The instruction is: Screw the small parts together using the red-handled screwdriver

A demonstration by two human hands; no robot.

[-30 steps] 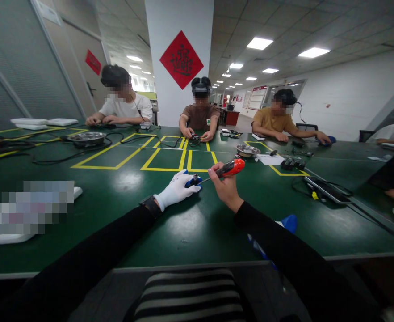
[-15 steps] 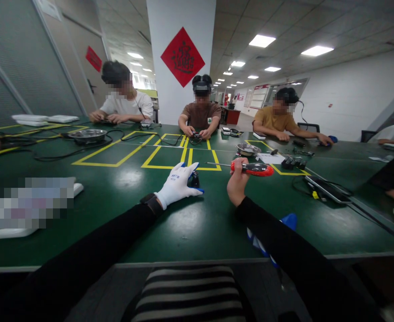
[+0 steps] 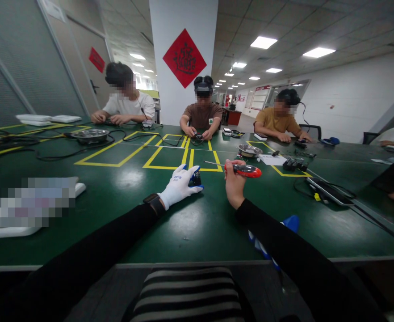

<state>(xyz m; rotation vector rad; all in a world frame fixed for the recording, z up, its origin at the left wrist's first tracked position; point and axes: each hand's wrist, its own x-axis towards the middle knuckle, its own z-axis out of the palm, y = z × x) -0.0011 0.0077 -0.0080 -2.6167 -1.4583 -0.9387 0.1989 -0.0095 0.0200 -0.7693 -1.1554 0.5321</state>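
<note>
My left hand [image 3: 181,185], in a white glove with blue fingertips, has its thumb and fingers around a small black part [image 3: 196,178] on the green table. Much of that part is hidden by the glove, so its kind does not show. My bare right hand [image 3: 234,184] grips a screwdriver [image 3: 248,170] by its red and black handle. The thin shaft points left, its tip above the table a little beyond the black part. Beneath my right forearm lies a blue and white glove [image 3: 290,222].
Yellow tape outlines [image 3: 99,164] mark the table. A metal bowl [image 3: 249,150], white paper [image 3: 272,159], black parts [image 3: 295,164] and a phone-like device [image 3: 329,191] with cables lie to the right. Another bowl [image 3: 90,135] and a white package [image 3: 36,203] are left. Several co-workers sit around.
My left fingers have drawn in closer around the black part. The screwdriver and right hand have shifted slightly left. A co-worker at the right has pulled a hand back from a blue item.
</note>
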